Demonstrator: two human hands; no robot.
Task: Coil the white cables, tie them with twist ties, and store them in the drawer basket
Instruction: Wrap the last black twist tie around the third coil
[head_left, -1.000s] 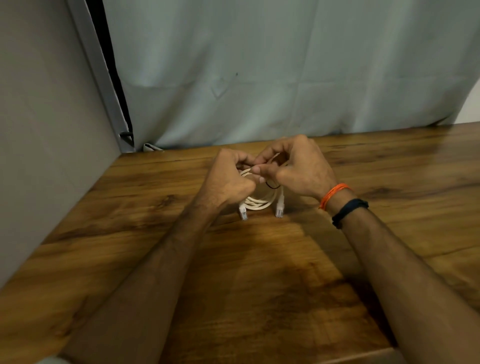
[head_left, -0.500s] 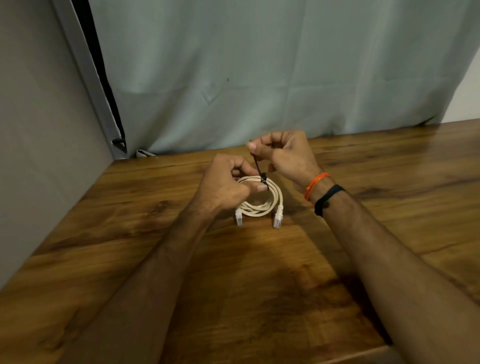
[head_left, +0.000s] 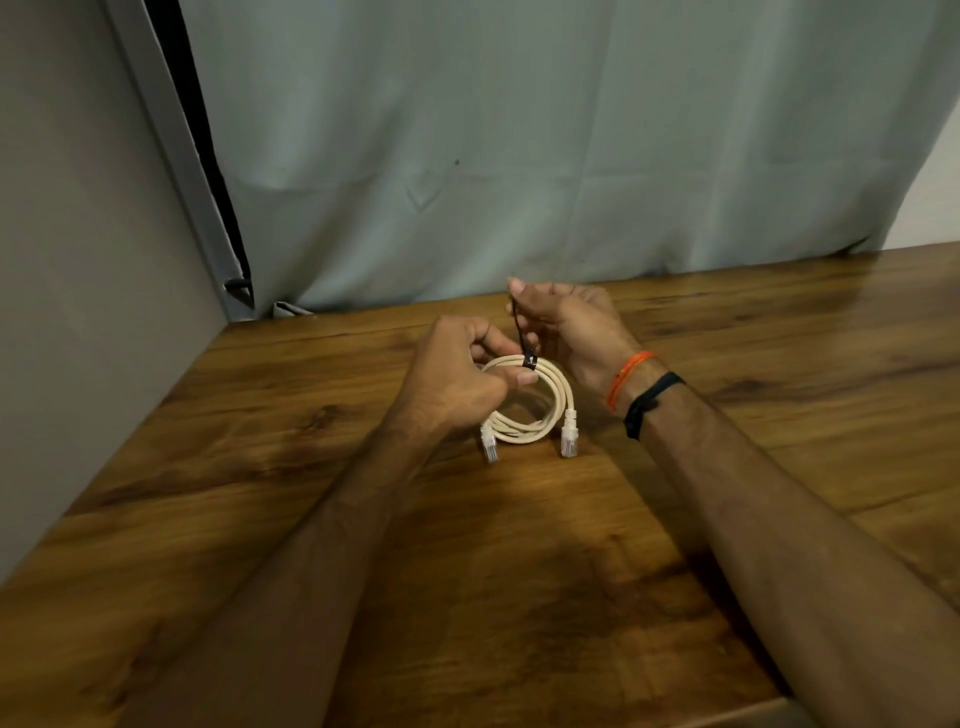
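A white cable (head_left: 553, 402) lies coiled in a small loop on the wooden table (head_left: 519, 571), its two clear plugs pointing toward me. A black twist tie (head_left: 522, 340) wraps the top of the coil and runs up from it. My left hand (head_left: 457, 379) grips the coil at its left side, thumb and fingers curled round the strands near the tie. My right hand (head_left: 566, 322) pinches the free end of the tie above the coil, pulled taut. No drawer or basket is in view.
A pale grey-green curtain (head_left: 519, 156) hangs behind the table's far edge. A grey wall panel (head_left: 78, 312) borders the table on the left. The table's near edge shows at the bottom right.
My right hand has lifted away from the coil, drawing the black tie up and tight. The coil, earlier hidden between both hands, now shows. My left hand stays on the coil.
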